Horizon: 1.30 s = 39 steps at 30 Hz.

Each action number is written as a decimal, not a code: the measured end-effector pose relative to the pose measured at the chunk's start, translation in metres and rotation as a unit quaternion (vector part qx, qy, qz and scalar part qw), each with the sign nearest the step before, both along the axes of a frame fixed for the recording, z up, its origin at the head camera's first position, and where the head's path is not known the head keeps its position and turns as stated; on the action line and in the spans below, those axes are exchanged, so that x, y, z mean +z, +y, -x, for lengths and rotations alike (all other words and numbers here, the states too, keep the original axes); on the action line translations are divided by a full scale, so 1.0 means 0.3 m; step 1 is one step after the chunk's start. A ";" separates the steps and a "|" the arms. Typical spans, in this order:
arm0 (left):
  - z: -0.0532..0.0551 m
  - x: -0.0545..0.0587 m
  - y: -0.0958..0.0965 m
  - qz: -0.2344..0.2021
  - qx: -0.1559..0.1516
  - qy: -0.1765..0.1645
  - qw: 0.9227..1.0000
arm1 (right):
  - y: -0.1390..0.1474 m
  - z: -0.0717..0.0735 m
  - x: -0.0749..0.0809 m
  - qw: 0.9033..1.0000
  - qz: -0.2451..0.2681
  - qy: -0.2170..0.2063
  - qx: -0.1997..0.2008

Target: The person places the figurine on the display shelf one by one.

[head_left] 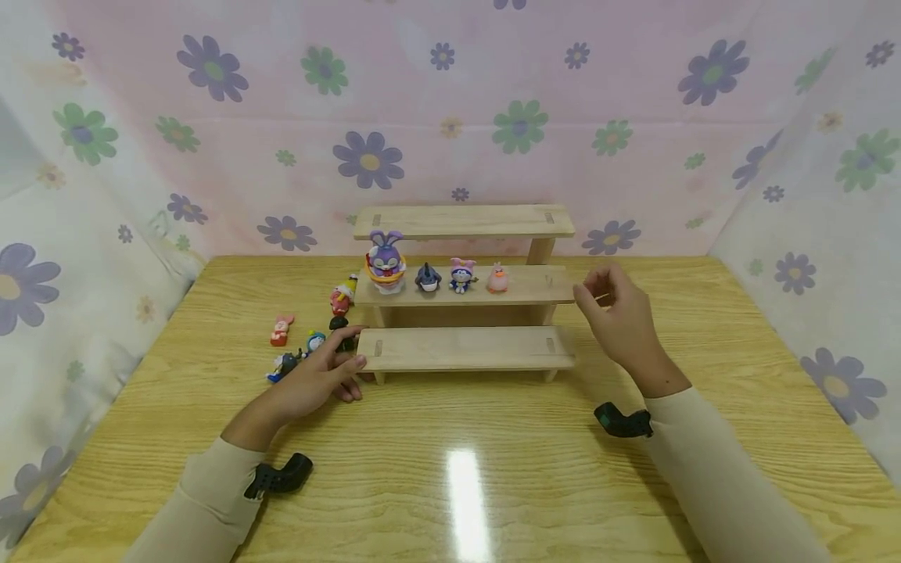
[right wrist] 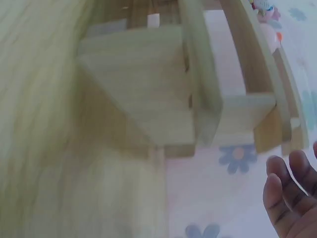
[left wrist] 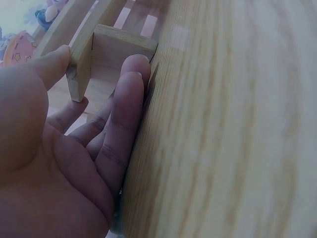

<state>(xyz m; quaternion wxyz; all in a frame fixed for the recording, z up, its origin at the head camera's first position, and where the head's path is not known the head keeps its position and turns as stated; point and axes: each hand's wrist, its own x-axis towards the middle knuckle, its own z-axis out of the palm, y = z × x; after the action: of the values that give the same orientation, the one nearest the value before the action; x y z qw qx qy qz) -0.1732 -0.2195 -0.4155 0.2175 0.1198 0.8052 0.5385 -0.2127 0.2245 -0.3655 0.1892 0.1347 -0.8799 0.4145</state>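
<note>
A three-tier wooden display stand [head_left: 464,348] stands on the table. At its left end my left hand [head_left: 320,381] grips the lowest board, thumb on the upper edge and fingers around and below the end; the left wrist view shows the board [left wrist: 81,67] between them. My right hand [head_left: 619,317] hovers beside the right end of the middle tier, fingers loosely bent and holding nothing. On that middle tier stand a purple rabbit figurine [head_left: 385,262], a dark blue-grey figurine [head_left: 428,278], a pink-hatted figurine [head_left: 461,276] and a pink bird figurine [head_left: 498,278].
Left of the stand lie several more figurines: a red one with a yellow hat [head_left: 342,297], a pink-and-red one [head_left: 280,331], a teal-hatted one [head_left: 314,342] and a dark-and-blue one [head_left: 283,366]. Behind the table hangs a flowered cloth [head_left: 450,156].
</note>
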 end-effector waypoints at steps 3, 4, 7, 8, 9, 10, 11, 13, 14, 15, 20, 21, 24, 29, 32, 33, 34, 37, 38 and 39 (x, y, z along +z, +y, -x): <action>0.000 0.001 -0.001 0.000 0.001 -0.002 1.000 | 0.052 -0.005 -0.007 0.995 -0.014 -0.095 0.031; 0.000 0.002 -0.002 -0.001 0.001 -0.003 1.000 | 0.069 -0.003 -0.015 0.989 -0.015 -0.135 0.052; 0.001 0.003 -0.004 0.000 0.003 -0.005 1.000 | 0.106 0.008 -0.046 0.955 -0.012 -0.268 0.128; 0.002 0.003 -0.004 0.001 0.002 -0.005 1.000 | 0.114 0.012 -0.057 0.940 -0.010 -0.307 0.148; 0.002 0.003 -0.005 0.001 0.002 -0.005 1.000 | 0.119 0.016 -0.069 0.926 -0.004 -0.341 0.164; 0.003 0.003 -0.005 0.001 0.002 -0.004 1.000 | 0.123 0.018 -0.081 0.913 0.001 -0.366 0.180; 0.005 0.003 -0.005 0.001 0.002 -0.003 1.000 | 0.125 0.019 -0.089 0.901 0.011 -0.389 0.193; 0.008 0.003 -0.005 0.000 0.000 -0.001 1.000 | 0.130 0.023 -0.103 0.882 0.027 -0.420 0.213; 0.009 0.003 -0.005 0.001 -0.001 0.000 1.000 | 0.134 0.025 -0.110 0.874 0.038 -0.432 0.221; 0.010 0.004 -0.005 0.001 -0.003 0.000 1.000 | 0.137 0.027 -0.117 0.866 0.049 -0.441 0.230; 0.014 0.011 -0.005 0.001 -0.004 -0.003 1.000 | 0.156 0.038 -0.149 0.850 0.080 -0.454 0.255; 0.015 0.012 -0.004 0.000 -0.004 -0.004 1.000 | 0.158 0.039 -0.153 0.849 0.082 -0.453 0.258; 0.017 0.015 -0.002 -0.005 -0.009 -0.003 1.000 | 0.165 0.040 -0.164 0.849 0.085 -0.449 0.263; 0.017 0.015 0.003 -0.008 -0.008 -0.005 1.000 | 0.171 0.039 -0.171 0.851 0.083 -0.444 0.268; 0.011 0.022 0.003 -0.004 -0.001 -0.008 1.000 | 0.169 0.041 -0.171 0.850 0.080 -0.443 0.273; 0.008 0.026 0.003 -0.002 0.000 -0.009 1.000 | 0.169 0.042 -0.171 0.850 0.080 -0.443 0.275; 0.005 0.032 0.001 0.002 0.002 -0.007 1.000 | 0.168 0.043 -0.172 0.849 0.079 -0.443 0.277; -0.002 0.055 -0.003 0.016 0.018 0.009 1.000 | 0.167 0.046 -0.172 0.849 0.080 -0.441 0.279; -0.002 0.064 -0.005 0.022 0.028 0.022 0.999 | 0.167 0.047 -0.172 0.850 0.080 -0.439 0.280; -0.003 0.074 -0.008 0.028 0.043 0.038 0.998 | 0.167 0.049 -0.172 0.850 0.081 -0.439 0.279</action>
<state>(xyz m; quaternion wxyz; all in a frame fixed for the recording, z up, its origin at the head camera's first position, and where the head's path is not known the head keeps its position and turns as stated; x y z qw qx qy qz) -0.1724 -0.2218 -0.3932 0.1671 0.0995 0.8321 0.5194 -0.2273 0.2746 -0.4172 -0.3305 0.1627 -0.7597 0.5359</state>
